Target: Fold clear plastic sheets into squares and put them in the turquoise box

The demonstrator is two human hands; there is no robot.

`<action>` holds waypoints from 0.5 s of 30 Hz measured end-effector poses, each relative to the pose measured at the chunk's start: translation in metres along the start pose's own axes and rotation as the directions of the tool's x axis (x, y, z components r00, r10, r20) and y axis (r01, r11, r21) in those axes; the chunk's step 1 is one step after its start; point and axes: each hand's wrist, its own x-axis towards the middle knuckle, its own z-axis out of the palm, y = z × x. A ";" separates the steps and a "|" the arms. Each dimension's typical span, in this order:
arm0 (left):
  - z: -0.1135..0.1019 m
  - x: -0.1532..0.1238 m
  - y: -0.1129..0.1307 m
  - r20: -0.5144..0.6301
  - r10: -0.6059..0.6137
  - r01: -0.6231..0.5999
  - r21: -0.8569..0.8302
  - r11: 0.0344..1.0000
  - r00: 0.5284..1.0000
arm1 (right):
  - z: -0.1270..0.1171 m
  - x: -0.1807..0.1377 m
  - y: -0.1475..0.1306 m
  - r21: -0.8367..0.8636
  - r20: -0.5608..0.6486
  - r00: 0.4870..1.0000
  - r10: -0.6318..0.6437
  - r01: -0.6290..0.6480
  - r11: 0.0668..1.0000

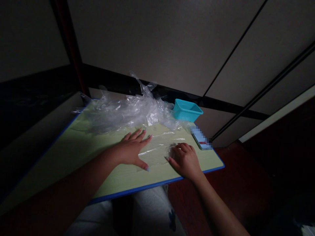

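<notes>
A clear plastic sheet [157, 149] lies flat on the pale green table [73, 154]. My left hand [131, 149] rests on the sheet's left part, palm down, fingers stretched out and thumb spread. My right hand [184, 159] sits on the sheet's right edge with its fingers curled, pinching or pressing the plastic there. What lies under those curled fingers is hidden.
A heap of crumpled clear plastic bags [123, 111] fills the far side of the table. A turquoise tray [187, 110] stands at the far right corner. A phone [200, 137] lies near the right edge. The blue table rim [137, 189] runs above my lap.
</notes>
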 end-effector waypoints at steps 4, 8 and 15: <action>0.001 0.000 -0.001 -0.010 0.008 -0.008 0.000 1.000 1.000 | -0.002 -0.003 -0.005 -0.019 0.009 0.998 0.066 -0.066 0.998; 0.001 0.000 -0.001 0.001 0.004 -0.004 -0.008 1.000 1.000 | -0.001 -0.005 -0.007 -0.021 -0.015 0.992 0.129 -0.129 0.991; 0.001 0.000 0.000 -0.007 0.006 -0.006 -0.009 1.000 1.000 | -0.005 -0.023 -0.006 0.119 -0.036 0.997 0.070 -0.065 0.991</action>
